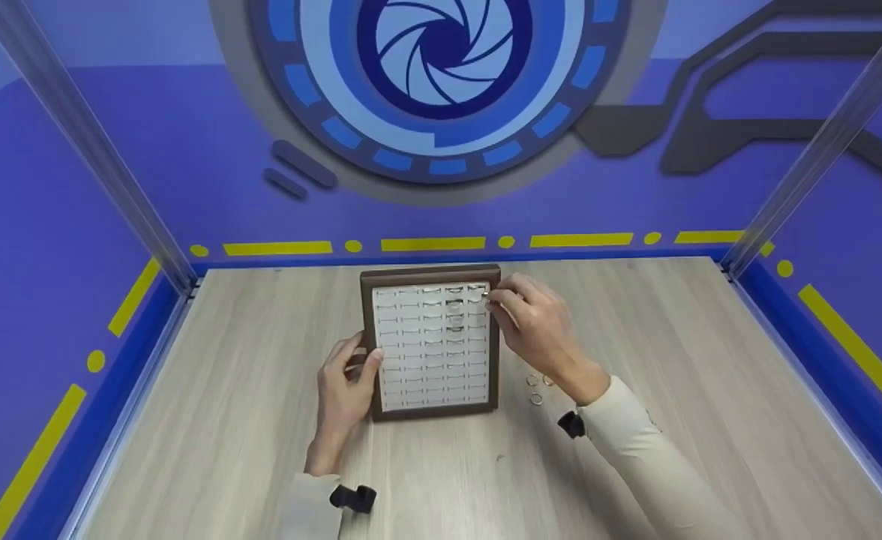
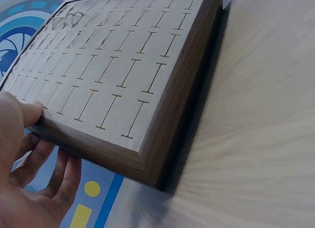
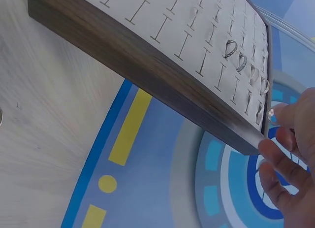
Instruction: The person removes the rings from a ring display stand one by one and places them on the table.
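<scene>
A ring display box (image 1: 432, 375) with a brown wooden frame and a white slotted pad stands tilted on the table. My left hand (image 1: 345, 386) grips its left edge, thumb on the front and fingers behind, as the left wrist view shows. At the upper right corner, my right hand (image 1: 537, 319) pinches a small shiny ring (image 3: 271, 114), mostly hidden by the fingertips. Several rings sit in one column of slots, among them a dark patterned ring (image 3: 231, 48) and a silver ring (image 3: 241, 62) in the right wrist view.
On the wood-grain table (image 1: 246, 450), three loose rings (image 1: 536, 399) lie right of the box, under the right forearm. Blue printed panels (image 1: 141, 165) with metal corner posts (image 1: 823, 150) enclose the table's back and sides.
</scene>
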`<state>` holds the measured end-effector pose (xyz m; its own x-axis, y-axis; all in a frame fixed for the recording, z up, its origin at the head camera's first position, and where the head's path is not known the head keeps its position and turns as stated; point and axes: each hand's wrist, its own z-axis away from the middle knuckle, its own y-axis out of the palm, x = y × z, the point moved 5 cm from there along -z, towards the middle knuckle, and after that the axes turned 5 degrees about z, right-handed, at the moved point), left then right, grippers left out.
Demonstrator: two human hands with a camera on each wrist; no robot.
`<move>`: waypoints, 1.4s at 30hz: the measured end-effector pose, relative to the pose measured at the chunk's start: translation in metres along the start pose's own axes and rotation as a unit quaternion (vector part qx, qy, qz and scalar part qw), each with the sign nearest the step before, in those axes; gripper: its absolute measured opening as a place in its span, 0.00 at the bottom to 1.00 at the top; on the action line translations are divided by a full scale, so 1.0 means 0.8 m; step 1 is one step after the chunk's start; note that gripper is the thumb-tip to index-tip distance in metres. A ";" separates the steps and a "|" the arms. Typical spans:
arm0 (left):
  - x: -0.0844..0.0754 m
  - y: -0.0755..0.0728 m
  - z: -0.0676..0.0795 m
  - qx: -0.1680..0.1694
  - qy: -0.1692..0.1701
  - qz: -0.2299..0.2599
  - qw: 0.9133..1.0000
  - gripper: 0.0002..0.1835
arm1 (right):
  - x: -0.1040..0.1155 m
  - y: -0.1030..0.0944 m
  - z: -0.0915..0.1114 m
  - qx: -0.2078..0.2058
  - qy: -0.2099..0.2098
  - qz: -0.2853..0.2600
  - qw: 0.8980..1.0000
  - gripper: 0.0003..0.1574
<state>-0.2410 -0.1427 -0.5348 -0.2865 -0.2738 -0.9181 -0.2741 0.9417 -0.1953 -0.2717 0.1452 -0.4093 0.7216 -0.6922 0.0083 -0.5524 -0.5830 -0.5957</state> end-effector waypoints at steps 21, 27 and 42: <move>-0.001 0.000 0.002 0.007 -0.016 -0.012 1.000 0.23 | -0.011 -0.020 0.049 0.035 -0.005 -0.039 0.999 0.11; 0.000 0.000 0.003 0.007 -0.011 -0.005 1.000 0.23 | -0.018 -0.024 0.068 0.067 0.007 -0.027 0.997 0.09; 0.001 0.001 0.002 0.006 -0.015 -0.010 1.000 0.24 | -0.027 -0.026 0.118 0.088 0.027 -0.010 0.996 0.10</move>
<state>-0.2400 -0.1418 -0.5366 -0.2537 -0.2878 -0.9235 -0.2689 0.9381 -0.2185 -0.2363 0.2123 -0.4731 0.7057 -0.7057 0.0628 -0.4526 -0.5173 -0.7263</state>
